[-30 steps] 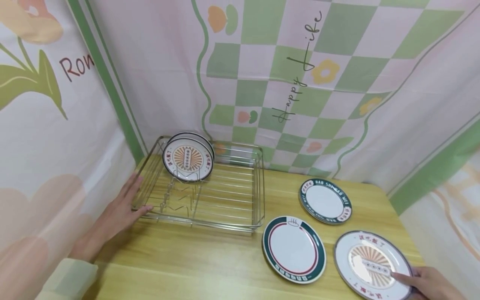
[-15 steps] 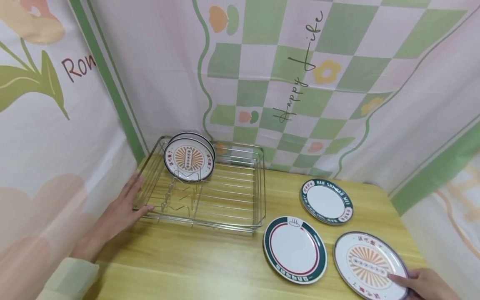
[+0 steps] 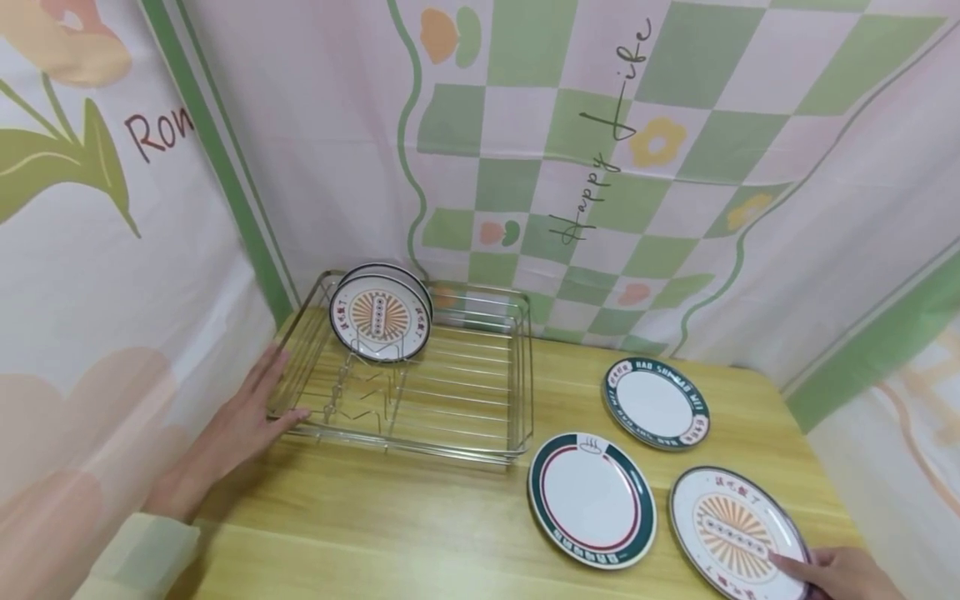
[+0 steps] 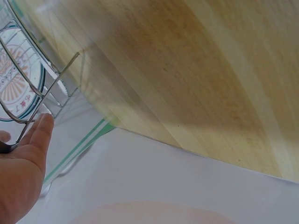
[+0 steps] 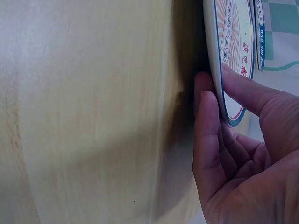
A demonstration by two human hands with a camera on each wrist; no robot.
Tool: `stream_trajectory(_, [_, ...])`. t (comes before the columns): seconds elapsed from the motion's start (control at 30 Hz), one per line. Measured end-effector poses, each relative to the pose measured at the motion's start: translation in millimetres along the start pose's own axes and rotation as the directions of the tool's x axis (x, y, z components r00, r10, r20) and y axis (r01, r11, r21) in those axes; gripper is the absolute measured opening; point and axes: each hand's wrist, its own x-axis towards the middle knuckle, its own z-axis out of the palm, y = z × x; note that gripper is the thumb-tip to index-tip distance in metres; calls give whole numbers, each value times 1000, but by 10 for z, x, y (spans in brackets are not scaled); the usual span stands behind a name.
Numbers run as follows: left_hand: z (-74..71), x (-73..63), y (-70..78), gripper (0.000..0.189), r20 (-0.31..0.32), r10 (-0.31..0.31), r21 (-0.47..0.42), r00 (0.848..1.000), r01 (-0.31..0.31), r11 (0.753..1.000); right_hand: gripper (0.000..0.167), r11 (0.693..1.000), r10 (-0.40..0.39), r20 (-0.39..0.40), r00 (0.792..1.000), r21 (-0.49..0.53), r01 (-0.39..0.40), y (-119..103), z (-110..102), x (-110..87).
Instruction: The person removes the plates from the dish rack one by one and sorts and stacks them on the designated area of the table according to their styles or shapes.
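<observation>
At the lower right of the head view, my right hand [image 3: 840, 571] pinches the edge of a white plate [image 3: 731, 529] with an orange sunburst print. The right wrist view shows the thumb on the plate's face and the other fingers [image 5: 207, 140] beneath, close over the table. My left hand [image 3: 240, 429] holds the front left corner of a metal wire dish rack [image 3: 457, 450], thumb over the front rail, fingers along the left side. Two similar plates [image 3: 381, 317] stand upright at the back left of the rack; the rear one is mostly hidden.
A green-rimmed plate with a red ring [image 3: 592, 500] lies between the rack and the held plate. Farther back lies another green-rimmed plate [image 3: 654, 404] with lettering. Printed cloth [image 3: 315, 167] hangs along the back and sides of the wooden table [image 3: 360, 533].
My right hand has shifted a little left with the sunburst plate, which looks slightly narrower and more tilted. The left hand stays at the rack's corner. The head view has drifted slightly.
</observation>
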Motion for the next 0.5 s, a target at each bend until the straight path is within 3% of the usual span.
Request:
stream_trajectory(0.23, [1, 1, 6, 102, 3, -8, -3, 1000, 8, 1000, 50, 997, -35, -31, 999, -67, 32, 16, -8, -2])
stream_trajectory(0.5, [9, -1, -4, 102, -3, -4, -4, 1000, 4, 1000, 60, 994, 53, -45, 998, -88, -57, 84, 9, 30])
